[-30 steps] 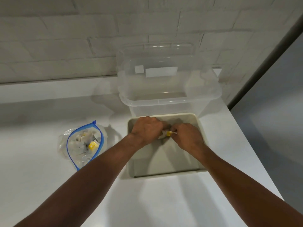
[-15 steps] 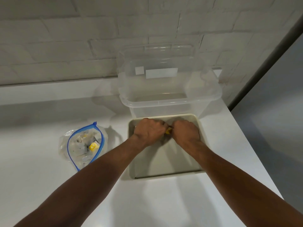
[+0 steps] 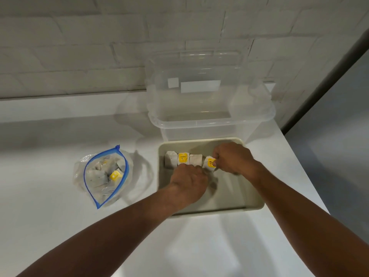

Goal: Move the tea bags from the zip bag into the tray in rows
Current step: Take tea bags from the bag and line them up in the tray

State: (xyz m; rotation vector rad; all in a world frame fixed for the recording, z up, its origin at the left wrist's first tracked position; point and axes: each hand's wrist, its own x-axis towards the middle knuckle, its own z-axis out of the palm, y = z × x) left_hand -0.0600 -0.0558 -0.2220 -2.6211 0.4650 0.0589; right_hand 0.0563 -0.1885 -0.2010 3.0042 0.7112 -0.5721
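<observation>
Tea bags point(image 3: 183, 158) are lying in a single row along the far wall of the beige tray point(image 3: 235, 194), the row running left to right from the tray's far-left corner. Three of them are sitting side by side and touching, each with its longer side pointing away from the person. The middle one is showing a yellow tag face up, and the two flanking it are showing plain paper.

The fourth tea bag point(image 3: 207, 163) is joining the row at its right end, sitting slightly askew to the others. The right grip point(image 3: 231, 159) is pinching it at its yellow tag between thumb and fingertip.

The left grip point(image 3: 189, 181) is hovering knuckles-up over the tray just in front of the row, with its fingers curling toward the bags. It is blurred, and I cannot tell whether it is grasping anything.

The zip bag point(image 3: 103, 176) is lying on the white surface point(image 3: 50, 206) to the left of the tray, apart from it. Its blue-edged mouth is gaping open toward the camera, its long axis is running from far to near, and more tea bags are heaped inside it. A clear plastic bin point(image 3: 209, 118) is standing just behind the tray, against a white brick wall point(image 3: 79, 47).
</observation>
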